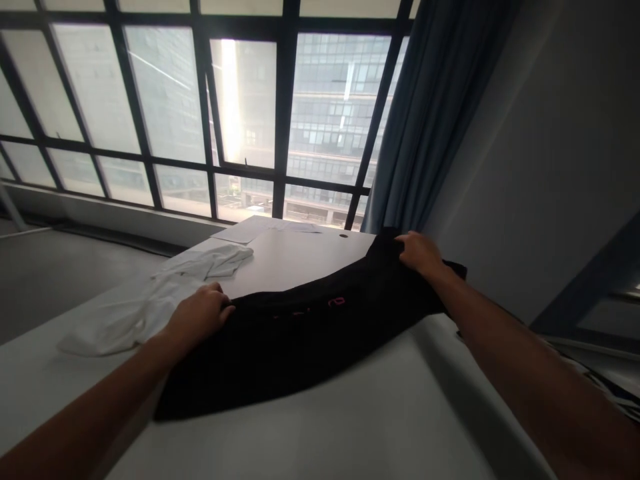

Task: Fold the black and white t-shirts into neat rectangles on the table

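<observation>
Evidently soft, light and limp, the black garment [300, 340] drapes on the worktop [350, 427], best held by its edge, where left hand [200, 315] and right hand [421, 254] grip it

1. An office-like room, high up in a city block.
2. A wide window [200, 120] with dark frames shows glass towers [340, 113] outside.
3. A blue curtain [430, 113] hangs at its right.
4. A white counter [300, 260] has a cable hole [343, 235] and papers [250, 230] at its far edge.
</observation>
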A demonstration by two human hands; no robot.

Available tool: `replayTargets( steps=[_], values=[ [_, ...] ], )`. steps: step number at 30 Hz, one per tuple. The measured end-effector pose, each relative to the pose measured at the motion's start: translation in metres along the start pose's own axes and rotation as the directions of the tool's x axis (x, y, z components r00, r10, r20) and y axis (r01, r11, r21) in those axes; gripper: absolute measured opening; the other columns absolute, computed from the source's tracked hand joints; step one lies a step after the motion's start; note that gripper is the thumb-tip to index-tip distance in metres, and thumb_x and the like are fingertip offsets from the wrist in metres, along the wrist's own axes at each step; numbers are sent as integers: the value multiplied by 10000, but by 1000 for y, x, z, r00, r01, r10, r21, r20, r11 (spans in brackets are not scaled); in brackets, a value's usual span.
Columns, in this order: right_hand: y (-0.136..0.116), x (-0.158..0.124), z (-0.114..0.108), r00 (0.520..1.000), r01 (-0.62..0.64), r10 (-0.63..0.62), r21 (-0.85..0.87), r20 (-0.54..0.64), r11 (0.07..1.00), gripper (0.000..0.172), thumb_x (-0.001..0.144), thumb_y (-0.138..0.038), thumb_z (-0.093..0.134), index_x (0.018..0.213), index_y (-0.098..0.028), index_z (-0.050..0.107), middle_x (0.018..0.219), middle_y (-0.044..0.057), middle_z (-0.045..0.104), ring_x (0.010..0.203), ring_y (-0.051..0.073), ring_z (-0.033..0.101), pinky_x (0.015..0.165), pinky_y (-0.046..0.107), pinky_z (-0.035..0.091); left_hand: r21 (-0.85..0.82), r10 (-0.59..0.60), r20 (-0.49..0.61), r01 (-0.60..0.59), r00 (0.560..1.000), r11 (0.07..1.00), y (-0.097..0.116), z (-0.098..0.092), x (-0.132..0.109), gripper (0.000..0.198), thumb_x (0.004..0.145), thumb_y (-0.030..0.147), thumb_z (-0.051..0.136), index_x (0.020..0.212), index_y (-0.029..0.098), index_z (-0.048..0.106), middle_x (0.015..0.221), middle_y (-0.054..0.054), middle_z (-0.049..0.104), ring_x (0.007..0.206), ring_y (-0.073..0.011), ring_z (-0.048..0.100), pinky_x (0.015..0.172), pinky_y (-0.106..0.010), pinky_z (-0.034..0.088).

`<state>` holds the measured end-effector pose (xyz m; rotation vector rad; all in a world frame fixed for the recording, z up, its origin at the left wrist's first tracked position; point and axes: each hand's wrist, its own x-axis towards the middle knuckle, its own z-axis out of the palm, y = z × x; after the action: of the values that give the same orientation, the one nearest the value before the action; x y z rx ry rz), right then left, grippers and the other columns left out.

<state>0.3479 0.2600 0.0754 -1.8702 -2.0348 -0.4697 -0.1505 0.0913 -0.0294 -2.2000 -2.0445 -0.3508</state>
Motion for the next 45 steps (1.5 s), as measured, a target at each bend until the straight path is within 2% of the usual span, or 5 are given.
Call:
replayTargets(
  steps=[6,15,26,31,45],
  values=[
    [-61,49,23,969,-246,246,72,14,967,691,930,-615,456,1472,-185,449,1527,244,355,1404,481,285,1061,715,211,-34,-23,-41,21,999,999,12,15,-8,542,864,685,458,1226,357,694,1349,-51,629,1186,-345,587,937,-458,470],
    [-120,-99,52,838,208,-218,77,499,975,465,737,-275,737,1200,-294,695,1225,111,653,1063,322,646,839,390,530,-140,148,174,-125,974,982,-17,31,10,423,877,378,476,1222,295,706,1380,-26,619,1227,-279,593,1052,-425,429],
    [-134,-188,48,826,480,-546,331,142,812,284,889,-83,550,1060,-215,735,1113,70,679,1026,203,614,898,317,460,-279,394,117,-350,912,894,-56,21,9,454,681,214,523,1056,249,778,1220,-45,711,1142,-291,625,1062,-411,435],
    [-113,-199,48,853,454,-509,321,115,832,283,854,-58,559,1010,-206,744,1079,60,701,997,198,630,849,286,454,-367,532,146,-454,834,812,-15,7,0,354,716,191,501,951,222,764,938,-31,735,882,-219,678,850,-306,507],
    [10,-219,8,930,43,-180,392,321,919,388,731,3,523,937,-195,785,1003,36,756,948,189,676,900,260,480,-679,896,241,-595,372,430,176,-40,-81,255,856,417,667,977,209,753,862,-35,732,718,-169,650,667,-246,502]
  ],
)
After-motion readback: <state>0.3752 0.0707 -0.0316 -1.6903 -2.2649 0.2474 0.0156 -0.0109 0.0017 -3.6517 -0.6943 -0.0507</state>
